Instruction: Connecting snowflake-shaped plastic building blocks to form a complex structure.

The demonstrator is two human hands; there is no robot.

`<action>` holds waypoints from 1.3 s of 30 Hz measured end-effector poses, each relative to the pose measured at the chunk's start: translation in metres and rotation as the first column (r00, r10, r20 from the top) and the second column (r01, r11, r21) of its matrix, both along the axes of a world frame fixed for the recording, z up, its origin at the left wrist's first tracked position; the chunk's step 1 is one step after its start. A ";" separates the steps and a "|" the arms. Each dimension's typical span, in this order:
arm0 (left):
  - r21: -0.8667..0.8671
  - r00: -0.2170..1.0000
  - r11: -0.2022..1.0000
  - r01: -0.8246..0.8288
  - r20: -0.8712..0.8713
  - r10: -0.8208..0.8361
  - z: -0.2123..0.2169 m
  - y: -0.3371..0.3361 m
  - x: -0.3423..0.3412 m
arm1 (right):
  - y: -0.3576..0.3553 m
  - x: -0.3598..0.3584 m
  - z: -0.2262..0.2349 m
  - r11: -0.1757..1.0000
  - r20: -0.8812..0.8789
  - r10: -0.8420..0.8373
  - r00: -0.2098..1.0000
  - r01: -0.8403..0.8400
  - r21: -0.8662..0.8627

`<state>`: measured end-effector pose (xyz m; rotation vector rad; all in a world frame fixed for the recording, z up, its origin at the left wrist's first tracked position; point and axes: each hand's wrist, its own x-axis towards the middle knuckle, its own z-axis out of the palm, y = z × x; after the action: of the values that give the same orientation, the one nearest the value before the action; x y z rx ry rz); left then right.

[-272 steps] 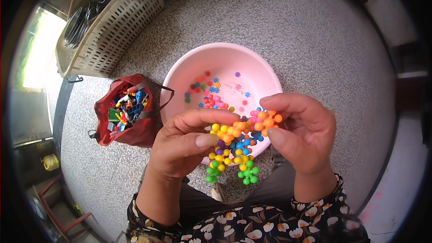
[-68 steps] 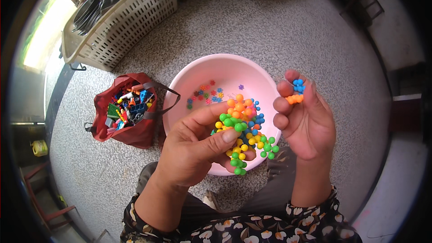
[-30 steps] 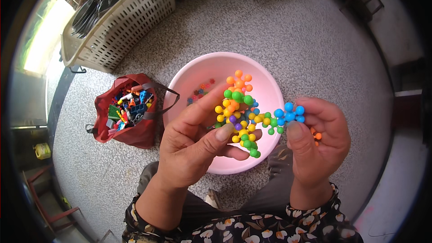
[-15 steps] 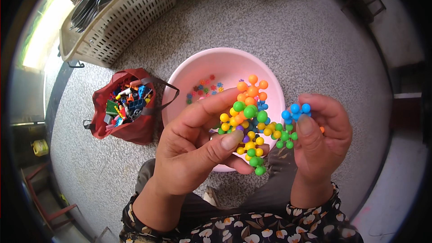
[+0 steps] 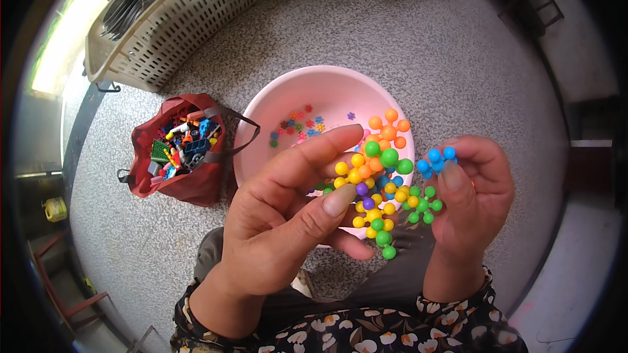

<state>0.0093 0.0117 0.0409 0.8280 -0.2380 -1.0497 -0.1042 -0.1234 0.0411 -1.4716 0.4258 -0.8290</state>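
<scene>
**Reader:** Where the fingers meet, what is being held?

**Describer:** A cluster of knobbed plastic pieces (image 5: 379,186), joined into one bunch, sits between both hands. The left hand (image 5: 281,222) pinches it from the left, thumb (image 5: 320,212) pressing one side and forefinger stretched along the top. Its grip is closed on the cluster.

**Reader:** And the other hand?

**Describer:** The right hand (image 5: 474,196) pinches a single blue piece (image 5: 435,160) between thumb and fingertips, held against the cluster's right edge beside a green piece (image 5: 422,204). Its grip is narrow and closed on that blue piece.

**Reader:** How many pieces make up the cluster?

**Describer:** The pieces overlap, so an exact count is not possible. Orange pieces sit on top, yellow through the middle, green at the right and the bottom, and a purple knob shows near the centre.

**Reader:** What lies around the hands?

**Describer:** Directly beneath and behind them is one round pink basin (image 5: 288,101) on a speckled grey floor (image 5: 458,46). About a dozen small loose pieces (image 5: 297,127) lie scattered inside it. To the left stands one open red bag (image 5: 190,186), full of mixed toy bricks. Further back at upper left is one pale slatted plastic basket (image 5: 196,6). The person's floral-print sleeves (image 5: 366,330) fill the bottom edge.
</scene>
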 end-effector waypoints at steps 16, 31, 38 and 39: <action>0.058 0.998 0.998 -0.006 0.070 0.002 -0.001 -0.001 0.001 | -0.004 -0.003 -0.003 0.998 0.042 0.012 0.999 -0.014 0.056; -0.466 0.885 0.875 0.132 -0.342 -0.316 -0.026 0.002 0.012 | -0.018 -0.013 0.003 0.975 0.079 0.129 0.989 -0.141 0.174; -0.619 0.912 0.746 0.245 -0.114 -0.394 -0.038 -0.003 0.016 | -0.015 -0.015 0.012 0.959 0.107 0.104 0.989 -0.128 0.254; -0.616 0.911 0.748 0.248 -0.114 -0.396 -0.035 -0.003 0.015 | -0.013 -0.015 0.012 0.946 0.116 0.063 0.991 -0.097 0.310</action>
<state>0.0238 0.0087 0.0055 0.0802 -0.4904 -1.2948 -0.1190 -0.1368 0.0532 -1.1359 0.3967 -0.7321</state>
